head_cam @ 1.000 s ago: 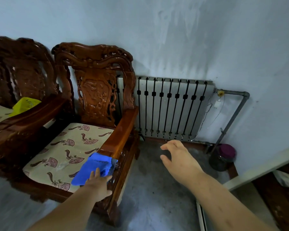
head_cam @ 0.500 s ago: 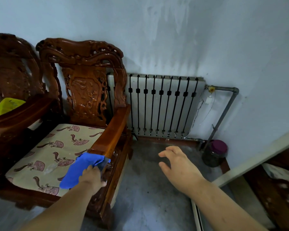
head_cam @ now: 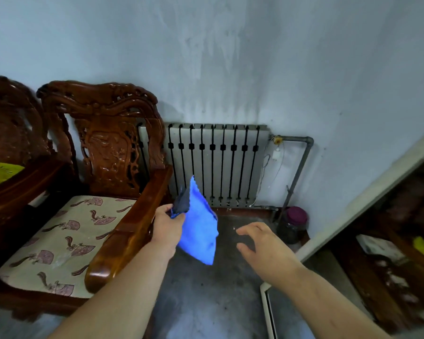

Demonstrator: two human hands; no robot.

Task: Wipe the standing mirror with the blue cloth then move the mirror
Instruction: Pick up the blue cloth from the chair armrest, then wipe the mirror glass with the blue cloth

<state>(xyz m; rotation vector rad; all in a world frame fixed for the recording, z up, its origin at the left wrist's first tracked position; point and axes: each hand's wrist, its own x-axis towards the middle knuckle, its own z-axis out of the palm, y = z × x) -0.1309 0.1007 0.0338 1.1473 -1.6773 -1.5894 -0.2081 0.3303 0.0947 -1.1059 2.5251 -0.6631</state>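
I'd lifted the blue cloth (head_cam: 198, 231) off the armrest (head_cam: 132, 228). My left hand (head_cam: 168, 228) pinched it, long axis hanging steeply, corner pointing down. My right hand (head_cam: 262, 250) held nothing, fingers (head_cam: 245, 232) spread.

No readable text, label or number anywhere.

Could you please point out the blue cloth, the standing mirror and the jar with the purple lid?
blue cloth (head_cam: 198, 233): head view, middle of its hanging face.
standing mirror (head_cam: 367, 199): head view, on its white frame.
jar with purple lid (head_cam: 294, 214): head view, on the lid.
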